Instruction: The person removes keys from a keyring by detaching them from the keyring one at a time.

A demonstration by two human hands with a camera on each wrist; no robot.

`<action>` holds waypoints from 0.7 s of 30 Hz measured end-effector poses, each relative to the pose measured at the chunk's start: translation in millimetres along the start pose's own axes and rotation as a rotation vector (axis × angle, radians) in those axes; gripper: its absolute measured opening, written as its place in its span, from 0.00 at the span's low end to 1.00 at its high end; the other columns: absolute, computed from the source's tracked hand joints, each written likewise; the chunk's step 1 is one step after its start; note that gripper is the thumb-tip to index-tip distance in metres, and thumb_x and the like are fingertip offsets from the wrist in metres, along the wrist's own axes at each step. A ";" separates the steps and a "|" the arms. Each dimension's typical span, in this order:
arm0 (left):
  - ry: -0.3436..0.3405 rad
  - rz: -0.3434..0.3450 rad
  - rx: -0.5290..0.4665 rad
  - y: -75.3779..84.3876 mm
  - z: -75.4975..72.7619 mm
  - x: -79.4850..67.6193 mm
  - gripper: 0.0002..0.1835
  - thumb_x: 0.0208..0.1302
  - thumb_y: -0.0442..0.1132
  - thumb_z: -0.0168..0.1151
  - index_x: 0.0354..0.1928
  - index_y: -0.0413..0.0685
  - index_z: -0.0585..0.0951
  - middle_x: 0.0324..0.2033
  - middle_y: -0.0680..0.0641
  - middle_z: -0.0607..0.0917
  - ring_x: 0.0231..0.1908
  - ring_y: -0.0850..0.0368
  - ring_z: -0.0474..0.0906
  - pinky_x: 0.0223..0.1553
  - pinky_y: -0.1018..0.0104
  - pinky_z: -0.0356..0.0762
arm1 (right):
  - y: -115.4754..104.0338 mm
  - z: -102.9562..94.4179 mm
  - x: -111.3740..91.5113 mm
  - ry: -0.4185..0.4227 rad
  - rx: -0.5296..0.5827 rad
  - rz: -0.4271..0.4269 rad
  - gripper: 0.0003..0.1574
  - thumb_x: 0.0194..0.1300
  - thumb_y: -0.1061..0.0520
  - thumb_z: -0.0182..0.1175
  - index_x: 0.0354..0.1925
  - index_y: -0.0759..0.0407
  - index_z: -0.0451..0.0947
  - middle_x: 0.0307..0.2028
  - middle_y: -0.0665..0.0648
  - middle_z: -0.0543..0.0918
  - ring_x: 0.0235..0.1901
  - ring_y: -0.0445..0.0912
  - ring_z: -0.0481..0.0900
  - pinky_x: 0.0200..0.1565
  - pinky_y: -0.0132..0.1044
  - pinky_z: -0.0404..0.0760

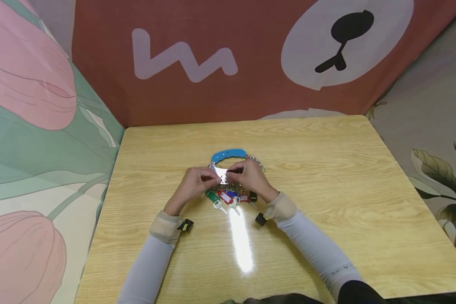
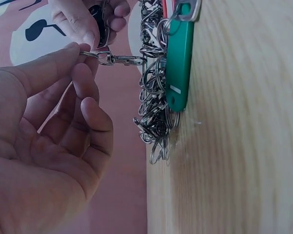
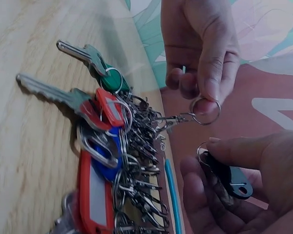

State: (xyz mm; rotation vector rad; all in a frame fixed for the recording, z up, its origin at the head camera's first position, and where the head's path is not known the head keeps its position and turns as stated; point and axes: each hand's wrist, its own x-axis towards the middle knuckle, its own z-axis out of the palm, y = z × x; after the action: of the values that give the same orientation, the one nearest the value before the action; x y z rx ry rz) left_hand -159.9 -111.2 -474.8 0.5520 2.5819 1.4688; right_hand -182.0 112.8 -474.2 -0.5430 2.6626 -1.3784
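My left hand (image 1: 197, 181) pinches a split ring that runs to a metal swivel clasp (image 2: 124, 60); the clasp's far end meets a row of clasps and rings (image 2: 154, 122). In my right hand (image 1: 252, 177) is a black key tag (image 3: 239, 183), with the thumb pressed near its small wire ring (image 3: 200, 146). The two hands are close together above the bunch. Hanging from the row are a green tag (image 2: 179, 63), red tags (image 3: 94, 200), a blue tag (image 3: 111, 171) and several keys (image 3: 49, 89).
Behind the hands, a blue strap with holes (image 1: 229, 153) curves over the wooden table (image 1: 327, 181), with a metal chain (image 1: 255, 161) at its right. A shiny bright patch (image 1: 222, 172) shows between the hands. A brown printed panel (image 1: 251, 99) stands beyond the table's far edge.
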 end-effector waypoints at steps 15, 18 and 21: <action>0.011 -0.005 -0.015 -4.7 0.4 0.2 0.03 0.68 0.33 0.73 0.37 0.41 0.91 0.34 0.47 0.91 0.35 0.58 0.85 0.42 0.67 0.85 | 12.0 -30.0 -3.7 0.061 -0.013 0.073 0.09 0.64 0.61 0.75 0.43 0.62 0.91 0.41 0.58 0.92 0.42 0.52 0.90 0.46 0.46 0.87; 0.005 -0.009 -0.013 -5.3 0.1 0.5 0.03 0.68 0.33 0.73 0.37 0.42 0.91 0.34 0.47 0.90 0.35 0.57 0.85 0.42 0.66 0.86 | 22.2 -46.8 -6.5 0.082 -0.027 0.098 0.09 0.65 0.61 0.74 0.44 0.63 0.91 0.43 0.60 0.92 0.41 0.53 0.90 0.42 0.42 0.87; -0.001 -0.014 -0.013 -5.1 0.7 1.1 0.03 0.68 0.33 0.73 0.38 0.41 0.91 0.34 0.47 0.90 0.35 0.57 0.84 0.42 0.67 0.86 | 39.9 -67.8 -12.0 0.107 -0.082 0.119 0.10 0.66 0.59 0.75 0.43 0.62 0.91 0.41 0.61 0.92 0.38 0.51 0.89 0.37 0.35 0.84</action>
State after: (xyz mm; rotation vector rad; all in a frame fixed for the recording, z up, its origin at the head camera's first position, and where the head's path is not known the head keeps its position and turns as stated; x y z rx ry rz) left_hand -162.0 -112.6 -479.4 0.5314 2.5684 1.4801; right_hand -198.0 190.3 -467.5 -0.3201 2.7952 -1.3060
